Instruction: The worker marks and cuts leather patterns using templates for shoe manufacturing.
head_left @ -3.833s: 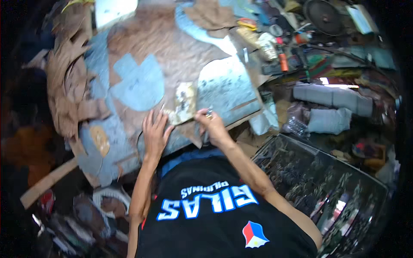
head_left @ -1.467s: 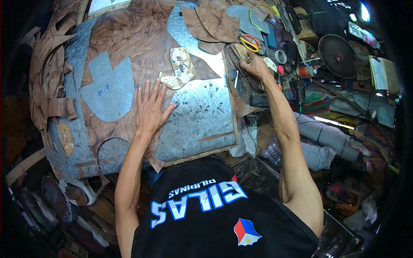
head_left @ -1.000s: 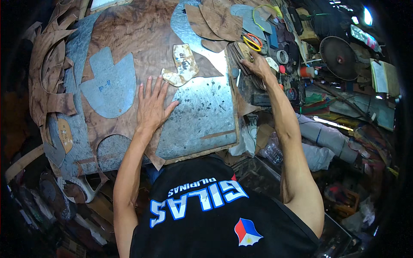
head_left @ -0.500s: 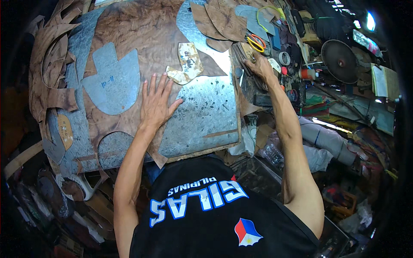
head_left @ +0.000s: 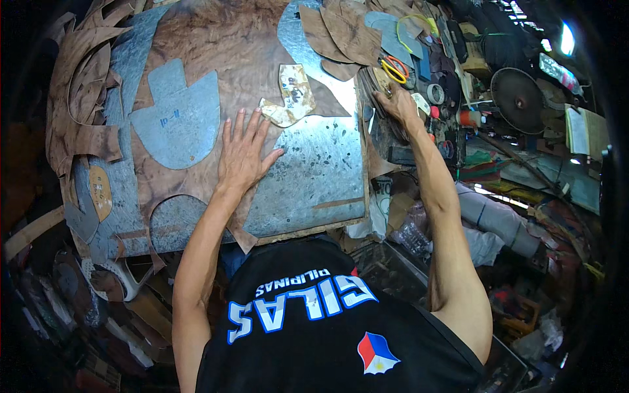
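My left hand lies flat with its fingers spread on a large brown marbled leather piece. Its fingertips come close to a stained whitish pattern piece shaped like an angled boot. To the left lies a grey-blue pattern piece with a rounded end. Over at the worktop's right edge, my right hand has its fingers bent down at a stack of thin brown pieces. What its fingertips pinch is hidden. Scissors with orange and yellow handles are just beyond it.
A metal sheet covers the worktop. Curved leather offcuts pile up at the left, and more leather pieces lie at the far side. A tape roll and a round dark fan stand to the right.
The view has shifted slightly, moving the worktop a little to the right in the picture. Both hands keep about the same places and poses.
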The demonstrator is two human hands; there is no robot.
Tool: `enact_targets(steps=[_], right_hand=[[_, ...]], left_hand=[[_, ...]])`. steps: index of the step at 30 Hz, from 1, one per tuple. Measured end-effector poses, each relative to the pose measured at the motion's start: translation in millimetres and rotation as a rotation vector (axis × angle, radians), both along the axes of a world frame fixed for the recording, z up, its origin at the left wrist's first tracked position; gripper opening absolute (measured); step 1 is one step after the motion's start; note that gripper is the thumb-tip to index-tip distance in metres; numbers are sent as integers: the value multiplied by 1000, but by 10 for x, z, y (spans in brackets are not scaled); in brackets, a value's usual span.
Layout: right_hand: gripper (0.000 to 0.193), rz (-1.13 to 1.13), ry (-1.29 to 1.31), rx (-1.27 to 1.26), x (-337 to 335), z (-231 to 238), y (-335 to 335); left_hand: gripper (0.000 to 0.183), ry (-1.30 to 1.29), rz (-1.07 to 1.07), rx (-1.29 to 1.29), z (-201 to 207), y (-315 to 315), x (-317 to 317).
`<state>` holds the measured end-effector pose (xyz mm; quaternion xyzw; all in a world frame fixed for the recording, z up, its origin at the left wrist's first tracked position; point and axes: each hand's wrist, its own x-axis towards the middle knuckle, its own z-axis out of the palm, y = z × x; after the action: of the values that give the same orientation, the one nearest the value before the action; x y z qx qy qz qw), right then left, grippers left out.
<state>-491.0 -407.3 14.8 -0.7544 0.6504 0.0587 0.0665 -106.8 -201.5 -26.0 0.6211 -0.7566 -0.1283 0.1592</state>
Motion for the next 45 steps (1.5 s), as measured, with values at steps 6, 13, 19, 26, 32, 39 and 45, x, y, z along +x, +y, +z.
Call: enact_targets(steps=[6,13,19,26,32,39,45], right_hand=[[68,-33,67,12,134,48,14],[66,12,113,-23,-3,-81,-58],[66,9,88,6,91,-15,-49],[68,-42,51,25,110,-6,-36],[67,-27,36,-35,97,-35,0],[63,11,110,-55,115,-98,-49],[50,116,177,-74,151,-65,-116]], left_hand=[[73,3,5,-11,-16,11,19],[72,1,-2,-9,8,5,4],[72,-3,2,-15,-15,18,23],[72,-8,3,-14,-10,16,12],[73,-3,3,-13,-10,20,4],[72,7,3,-20,-16,23,15],[73,8,9,-16,-2,7,12]])
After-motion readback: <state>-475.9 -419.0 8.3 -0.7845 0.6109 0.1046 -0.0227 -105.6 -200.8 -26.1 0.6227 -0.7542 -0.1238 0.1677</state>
